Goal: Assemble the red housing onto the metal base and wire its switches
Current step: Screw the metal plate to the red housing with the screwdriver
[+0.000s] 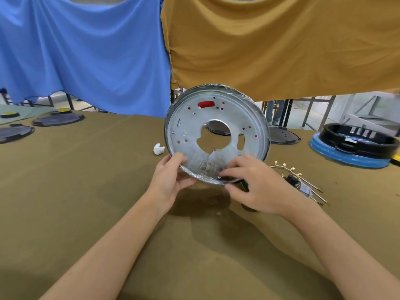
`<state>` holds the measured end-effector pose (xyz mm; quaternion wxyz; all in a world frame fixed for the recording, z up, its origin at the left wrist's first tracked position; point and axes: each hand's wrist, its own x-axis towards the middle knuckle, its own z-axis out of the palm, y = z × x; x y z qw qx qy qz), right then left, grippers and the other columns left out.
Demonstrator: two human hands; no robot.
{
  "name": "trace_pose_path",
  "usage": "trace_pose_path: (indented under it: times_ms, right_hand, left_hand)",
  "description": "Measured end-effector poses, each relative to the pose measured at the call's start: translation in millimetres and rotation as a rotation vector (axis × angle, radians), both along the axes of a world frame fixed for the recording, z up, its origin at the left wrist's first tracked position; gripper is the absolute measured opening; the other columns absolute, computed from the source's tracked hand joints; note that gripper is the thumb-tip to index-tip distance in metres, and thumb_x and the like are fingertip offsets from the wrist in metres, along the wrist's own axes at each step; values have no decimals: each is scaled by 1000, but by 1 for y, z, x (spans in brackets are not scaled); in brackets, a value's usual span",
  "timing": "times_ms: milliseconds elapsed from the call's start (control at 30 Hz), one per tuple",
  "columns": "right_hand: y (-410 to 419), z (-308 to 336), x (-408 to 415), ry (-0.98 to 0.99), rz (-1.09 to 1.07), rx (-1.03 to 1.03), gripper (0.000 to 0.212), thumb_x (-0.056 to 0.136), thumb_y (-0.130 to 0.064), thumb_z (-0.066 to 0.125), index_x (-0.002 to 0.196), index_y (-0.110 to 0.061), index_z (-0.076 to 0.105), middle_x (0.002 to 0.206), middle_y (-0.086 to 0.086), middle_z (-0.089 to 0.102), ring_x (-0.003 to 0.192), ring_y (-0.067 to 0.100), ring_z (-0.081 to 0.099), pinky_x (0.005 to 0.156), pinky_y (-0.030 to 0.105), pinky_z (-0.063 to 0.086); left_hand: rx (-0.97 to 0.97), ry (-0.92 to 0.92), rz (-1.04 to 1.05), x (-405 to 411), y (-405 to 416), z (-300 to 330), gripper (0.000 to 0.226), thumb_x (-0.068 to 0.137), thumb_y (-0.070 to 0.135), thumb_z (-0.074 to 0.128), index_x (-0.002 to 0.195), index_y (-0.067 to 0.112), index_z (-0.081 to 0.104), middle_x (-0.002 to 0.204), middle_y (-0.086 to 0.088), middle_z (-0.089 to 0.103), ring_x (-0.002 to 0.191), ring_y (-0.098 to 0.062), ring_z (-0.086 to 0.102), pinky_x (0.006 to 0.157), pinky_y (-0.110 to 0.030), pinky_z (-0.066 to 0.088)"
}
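The red housing [206,104] is mostly hiding behind the metal base [216,135]; only red patches are showing through the slot and the small holes near the top, so its shape is staying unreadable. Clear film seems to be wrapping the base's rim, though that is hard to make out. The base is standing tilted up above the olive table [86,191], its flat face turning toward the camera, with a large opening in the middle.

The left hand [171,180] is gripping the lower left rim, thumb lying on the face and fingers curling behind. The right hand [253,187] is pinching the lower rim, fingertips pressing on the face near a small screw [219,177]; something dark under its thumb is too hidden to name.

Switches with wires [303,185] are lying on the table just right of that hand. A white scrap [158,148] is sitting left of the base.
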<state>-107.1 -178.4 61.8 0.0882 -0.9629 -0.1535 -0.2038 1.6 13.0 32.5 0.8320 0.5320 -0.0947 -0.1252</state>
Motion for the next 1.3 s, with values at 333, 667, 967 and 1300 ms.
trace_pose_path:
  times_ms: [333, 667, 967, 1300]
  right_hand:
    - [8, -1, 4, -207, 88, 98, 6, 87, -8, 71, 92, -6, 74, 82, 2, 57, 76, 20, 53, 64, 41, 50]
    - [9, 11, 5, -35, 49, 559, 13, 92, -14, 67, 79, -11, 69, 83, -11, 53, 78, 7, 54, 69, 12, 40]
    - [15, 13, 5, -61, 38, 696, 26, 92, -12, 67, 74, -31, 64, 85, -13, 55, 82, 8, 57, 71, 23, 49]
    - [15, 18, 4, -91, 38, 689, 29, 91, -12, 68, 74, -35, 62, 85, -13, 55, 81, 11, 56, 73, 35, 50]
  left_hand:
    - [20, -31, -174, -4, 7, 9, 60, 79, 71, 61, 117, 25, 68, 99, 7, 76, 84, -10, 72, 78, -32, 53]
    - [-82, -329, -326, -13, 1, 2, 53, 89, 4, 59, 139, 0, 43, 128, -19, 65, 115, -30, 66, 90, -38, 55]
    - [-33, -348, -269, -15, -1, 2, 53, 90, 4, 65, 138, -3, 43, 123, -21, 66, 107, -29, 68, 85, -36, 57]
    - [-41, -294, -297, -15, 2, 6, 52, 91, 5, 58, 140, -4, 41, 134, -27, 58, 120, -38, 61, 97, -49, 54]
